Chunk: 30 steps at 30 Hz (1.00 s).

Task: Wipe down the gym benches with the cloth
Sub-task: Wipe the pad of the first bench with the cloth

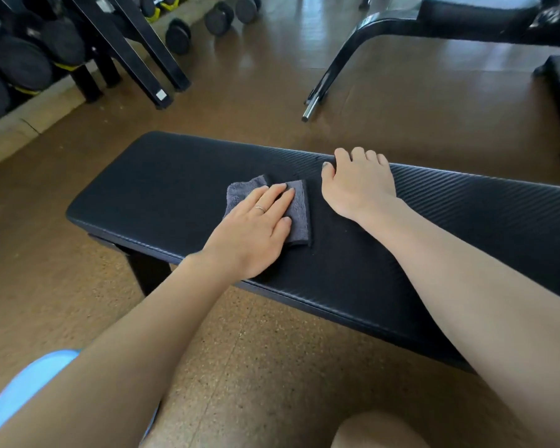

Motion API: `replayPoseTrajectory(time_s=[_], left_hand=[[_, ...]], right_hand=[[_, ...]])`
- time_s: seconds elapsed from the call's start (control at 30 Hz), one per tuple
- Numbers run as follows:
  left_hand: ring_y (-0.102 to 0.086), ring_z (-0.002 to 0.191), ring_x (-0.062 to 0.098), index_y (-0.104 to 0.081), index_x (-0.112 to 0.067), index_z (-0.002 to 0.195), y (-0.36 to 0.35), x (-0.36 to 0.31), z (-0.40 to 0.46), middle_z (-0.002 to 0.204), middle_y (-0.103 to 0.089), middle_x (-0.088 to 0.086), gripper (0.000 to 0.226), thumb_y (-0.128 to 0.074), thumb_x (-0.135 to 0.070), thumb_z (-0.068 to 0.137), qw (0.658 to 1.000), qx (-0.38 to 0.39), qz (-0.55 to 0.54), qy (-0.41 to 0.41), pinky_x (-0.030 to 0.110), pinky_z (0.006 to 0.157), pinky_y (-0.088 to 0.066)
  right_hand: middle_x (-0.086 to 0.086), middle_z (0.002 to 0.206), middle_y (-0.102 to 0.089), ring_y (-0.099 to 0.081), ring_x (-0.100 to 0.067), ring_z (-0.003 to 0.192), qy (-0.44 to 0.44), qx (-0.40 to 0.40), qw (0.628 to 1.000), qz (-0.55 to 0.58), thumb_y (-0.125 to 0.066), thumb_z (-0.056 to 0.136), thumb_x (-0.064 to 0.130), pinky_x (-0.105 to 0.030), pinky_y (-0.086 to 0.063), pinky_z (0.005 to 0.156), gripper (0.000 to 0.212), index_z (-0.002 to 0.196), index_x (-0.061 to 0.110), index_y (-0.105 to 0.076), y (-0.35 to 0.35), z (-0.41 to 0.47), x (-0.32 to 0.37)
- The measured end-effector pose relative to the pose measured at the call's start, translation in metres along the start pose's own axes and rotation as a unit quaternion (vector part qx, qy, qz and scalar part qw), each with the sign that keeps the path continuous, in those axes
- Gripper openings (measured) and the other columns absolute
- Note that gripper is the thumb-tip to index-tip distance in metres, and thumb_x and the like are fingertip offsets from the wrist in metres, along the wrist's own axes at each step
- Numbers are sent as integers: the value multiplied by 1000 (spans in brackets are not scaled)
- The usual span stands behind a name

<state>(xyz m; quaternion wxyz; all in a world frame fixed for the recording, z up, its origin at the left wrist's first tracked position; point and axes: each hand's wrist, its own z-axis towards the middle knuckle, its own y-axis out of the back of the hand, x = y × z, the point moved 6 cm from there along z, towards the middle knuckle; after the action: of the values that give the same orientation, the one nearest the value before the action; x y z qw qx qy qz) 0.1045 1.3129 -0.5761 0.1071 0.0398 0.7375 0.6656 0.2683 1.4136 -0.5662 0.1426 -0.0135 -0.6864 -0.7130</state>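
Observation:
A black padded gym bench (162, 189) runs across the middle of the view, from the left to the right edge. A folded grey cloth (299, 218) lies on its top near the left half. My left hand (256, 227) presses flat on the cloth with the fingers stretched out and a ring on one finger. My right hand (358, 185) rests on the pad just right of the cloth, its fingers curled over the bench's far edge. Part of the cloth is hidden under my left palm.
A rack of black dumbbells (29, 59) stands at the far left, with loose dumbbells (178, 35) on the brown floor behind it. A second black bench (401, 24) with a curved leg stands at the back right. My knee (379, 431) shows at the bottom.

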Motion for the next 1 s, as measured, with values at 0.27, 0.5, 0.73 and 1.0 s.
replayPoseTrajectory(time_s=[0.27, 0.5, 0.73, 1.0], left_hand=[[1, 159, 16, -10, -22, 165, 9, 23, 76, 173, -4, -5, 58, -18, -39, 110, 998, 16, -39, 49, 38, 129, 0], [-30, 149, 27, -43, -19, 150, 19, 28, 144, 158, -41, 6, 47, -24, -32, 109, 998, 13, -19, 51, 40, 124, -17], [2, 159, 19, -8, -21, 166, 12, -3, 60, 173, -2, -4, 60, -13, -41, 110, 997, 13, 12, -82, 37, 128, 4], [-2, 159, 17, -10, -23, 165, 8, -11, 100, 173, -7, -4, 68, -6, -49, 102, 982, 43, 12, -184, 40, 129, -4]], right_hand=[[-17, 135, -56, -49, -37, 126, -3, -19, 1000, -1, -27, 107, 39, -46, -30, 111, 48, 137, 10, -51, 0, -1, 0], [-14, 132, -59, -51, -34, 123, -1, -31, 999, -11, -27, 108, 33, -43, -31, 111, 45, 138, 11, -51, -3, 1, 2], [-11, 150, -52, -41, -29, 142, -3, -35, 999, 14, -29, 109, 28, -43, -19, 123, 47, 147, 7, -46, -1, -3, -5], [-1, 172, -8, -2, -20, 158, -89, 12, 996, -10, -18, 109, 38, -41, -4, 128, 57, 164, 21, -15, 12, -58, -48]])
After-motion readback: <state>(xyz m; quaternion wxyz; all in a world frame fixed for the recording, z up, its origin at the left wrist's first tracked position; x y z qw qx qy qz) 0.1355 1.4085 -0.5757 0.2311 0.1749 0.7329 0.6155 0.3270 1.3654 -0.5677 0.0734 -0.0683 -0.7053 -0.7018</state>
